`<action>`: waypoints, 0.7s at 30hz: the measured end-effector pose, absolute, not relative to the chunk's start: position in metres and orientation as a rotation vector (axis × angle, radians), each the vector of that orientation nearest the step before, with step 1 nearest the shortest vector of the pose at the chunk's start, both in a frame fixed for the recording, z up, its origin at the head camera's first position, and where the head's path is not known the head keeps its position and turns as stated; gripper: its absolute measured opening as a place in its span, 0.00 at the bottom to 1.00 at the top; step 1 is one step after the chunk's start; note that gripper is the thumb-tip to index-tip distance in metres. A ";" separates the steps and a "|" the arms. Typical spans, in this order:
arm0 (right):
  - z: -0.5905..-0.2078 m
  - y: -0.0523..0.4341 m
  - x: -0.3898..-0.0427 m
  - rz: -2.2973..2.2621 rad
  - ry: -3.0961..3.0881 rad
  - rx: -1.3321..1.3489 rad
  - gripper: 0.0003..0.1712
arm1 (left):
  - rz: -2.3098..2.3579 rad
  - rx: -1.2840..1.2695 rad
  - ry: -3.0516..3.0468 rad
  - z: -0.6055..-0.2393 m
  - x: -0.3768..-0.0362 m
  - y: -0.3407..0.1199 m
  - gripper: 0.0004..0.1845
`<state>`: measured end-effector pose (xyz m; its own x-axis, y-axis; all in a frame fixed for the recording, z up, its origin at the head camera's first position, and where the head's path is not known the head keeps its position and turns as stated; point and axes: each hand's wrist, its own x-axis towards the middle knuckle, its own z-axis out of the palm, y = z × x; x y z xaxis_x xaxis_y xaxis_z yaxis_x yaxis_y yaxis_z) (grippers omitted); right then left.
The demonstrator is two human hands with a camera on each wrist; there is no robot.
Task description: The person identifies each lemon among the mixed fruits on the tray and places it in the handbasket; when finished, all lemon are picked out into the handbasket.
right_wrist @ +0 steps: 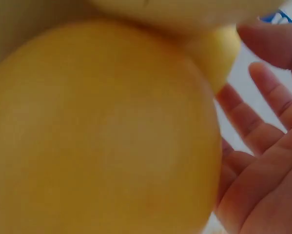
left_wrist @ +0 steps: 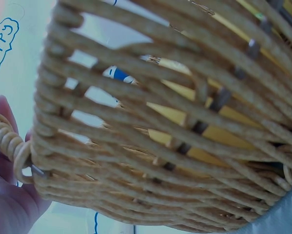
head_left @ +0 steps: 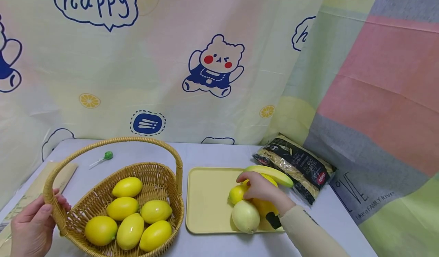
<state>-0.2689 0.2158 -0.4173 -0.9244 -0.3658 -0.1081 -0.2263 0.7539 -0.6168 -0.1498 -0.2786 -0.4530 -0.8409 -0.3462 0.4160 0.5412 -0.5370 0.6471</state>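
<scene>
Here, left hand (head_left: 29,226) curling round the wicker basket (head_left: 161,173) rim, six lemons (head_left: 127,187) lying inside, right hand (head_left: 262,190) reaching over a lemon (head_left: 237,193) on the yellow tray (head_left: 209,200), grip hard to judge, fingers looking loose, fruit beneath partly hidden.

My left hand (left_wrist: 7,195) holds the twisted handle (left_wrist: 4,139) of the big woven basket (left_wrist: 160,126). Yellow shows through its gaps.

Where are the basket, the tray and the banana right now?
basket (head_left: 161,173): head view, on the inner back wall of the wicker.
tray (head_left: 209,200): head view, on its bare left half.
banana (head_left: 274,174): head view, on the middle of its visible length, above the right hand.
</scene>
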 end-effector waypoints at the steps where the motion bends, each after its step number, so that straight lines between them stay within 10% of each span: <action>1: -0.418 0.212 -0.269 -0.906 2.735 -0.460 0.25 | -2.359 -0.322 -1.109 -0.453 -0.150 -0.279 0.17; 21: -0.405 0.159 -0.239 -0.957 2.563 -0.511 0.30 | -2.354 -0.310 -1.122 -0.452 -0.149 -0.278 0.17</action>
